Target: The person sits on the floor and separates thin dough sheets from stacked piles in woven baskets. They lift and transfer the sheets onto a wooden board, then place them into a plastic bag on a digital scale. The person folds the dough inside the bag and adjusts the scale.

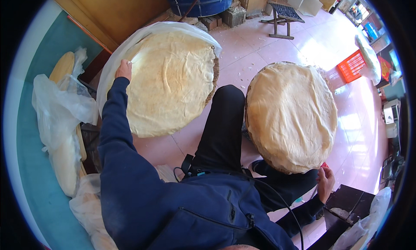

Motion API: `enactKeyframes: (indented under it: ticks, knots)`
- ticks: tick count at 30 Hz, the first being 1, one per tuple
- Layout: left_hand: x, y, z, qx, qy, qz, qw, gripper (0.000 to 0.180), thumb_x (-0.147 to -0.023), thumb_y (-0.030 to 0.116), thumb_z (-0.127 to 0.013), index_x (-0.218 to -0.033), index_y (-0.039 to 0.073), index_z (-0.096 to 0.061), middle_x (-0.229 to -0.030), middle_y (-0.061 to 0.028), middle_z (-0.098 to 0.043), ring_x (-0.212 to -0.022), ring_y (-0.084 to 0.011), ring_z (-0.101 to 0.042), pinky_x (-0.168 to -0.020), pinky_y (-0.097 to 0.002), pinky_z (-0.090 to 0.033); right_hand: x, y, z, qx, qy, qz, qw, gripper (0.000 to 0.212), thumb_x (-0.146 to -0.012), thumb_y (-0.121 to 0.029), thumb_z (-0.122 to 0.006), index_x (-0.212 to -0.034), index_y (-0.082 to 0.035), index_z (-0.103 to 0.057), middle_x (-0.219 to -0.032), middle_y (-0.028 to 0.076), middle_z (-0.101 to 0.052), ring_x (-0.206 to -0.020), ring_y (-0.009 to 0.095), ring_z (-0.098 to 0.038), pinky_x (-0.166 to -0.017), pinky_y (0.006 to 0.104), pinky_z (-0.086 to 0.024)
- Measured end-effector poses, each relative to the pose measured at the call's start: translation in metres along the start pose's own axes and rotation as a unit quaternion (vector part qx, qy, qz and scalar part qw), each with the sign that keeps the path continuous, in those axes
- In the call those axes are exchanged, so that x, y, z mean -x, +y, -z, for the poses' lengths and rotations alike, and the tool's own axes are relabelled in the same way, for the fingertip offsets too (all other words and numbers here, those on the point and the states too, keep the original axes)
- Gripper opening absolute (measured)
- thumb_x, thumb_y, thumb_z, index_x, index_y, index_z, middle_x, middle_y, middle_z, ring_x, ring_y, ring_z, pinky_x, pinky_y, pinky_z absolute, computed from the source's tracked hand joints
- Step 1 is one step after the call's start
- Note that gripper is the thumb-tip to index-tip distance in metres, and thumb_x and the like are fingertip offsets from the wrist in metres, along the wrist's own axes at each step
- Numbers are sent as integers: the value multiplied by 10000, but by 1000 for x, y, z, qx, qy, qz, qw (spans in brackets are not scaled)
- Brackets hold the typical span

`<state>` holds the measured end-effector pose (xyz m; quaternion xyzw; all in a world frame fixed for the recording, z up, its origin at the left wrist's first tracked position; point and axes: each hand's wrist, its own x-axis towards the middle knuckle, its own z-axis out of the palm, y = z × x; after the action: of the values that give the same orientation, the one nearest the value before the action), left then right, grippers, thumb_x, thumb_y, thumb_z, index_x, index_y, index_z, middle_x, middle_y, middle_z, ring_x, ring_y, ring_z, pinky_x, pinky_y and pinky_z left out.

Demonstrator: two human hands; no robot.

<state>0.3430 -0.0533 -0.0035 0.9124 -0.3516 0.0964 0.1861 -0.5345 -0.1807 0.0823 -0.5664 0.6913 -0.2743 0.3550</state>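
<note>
The left hand [123, 70] pinched a floppy, round, pale-yellow sheet [173, 81] spreading right; the farther right hand [325, 184] had an unclear grip.

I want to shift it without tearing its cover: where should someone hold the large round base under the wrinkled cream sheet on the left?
Probably by its exposed brown, ridged rim, coming from the right: there the rim shows past the wrinkled cream sheet, while translucent white plastic lies along the left edge.
</note>
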Motion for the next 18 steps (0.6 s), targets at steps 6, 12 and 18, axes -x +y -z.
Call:
enactKeyframes:
  ticks: [6,12,18]
  knots:
    - [13,61,25,-34,-2,-22,999,344,-880,381,-552,-1052,104,-443,-987,-193,-632,-933,-393,-593,-759,-474,-462,-1,1,-1,-12,-9,9,1000,229,-885,-213,-600,-963,2,-598,-756,25,-582,-625,82,-513,-552,204,-418]
    - [4,84,47,-143,-68,55,986,361,-837,364,-605,-1081,110,-526,-1055,-176,-636,-978,-364,-603,-819,-453,-481,-1,9,-2,-29,-16,20,999,220,-887,-204,-602,-968,1,-594,-736,20,-564,-581,75,-492,-529,194,-393]
    - [5,108,45,-203,-79,-39,975,260,-892,233,-427,-947,122,-656,-1004,-145,-660,-965,-352,-618,-799,-464,-492,1,14,-7,-28,-18,18,999,225,-889,-210,-601,-968,1,-594,-728,19,-560,-567,78,-495,-519,197,-387]
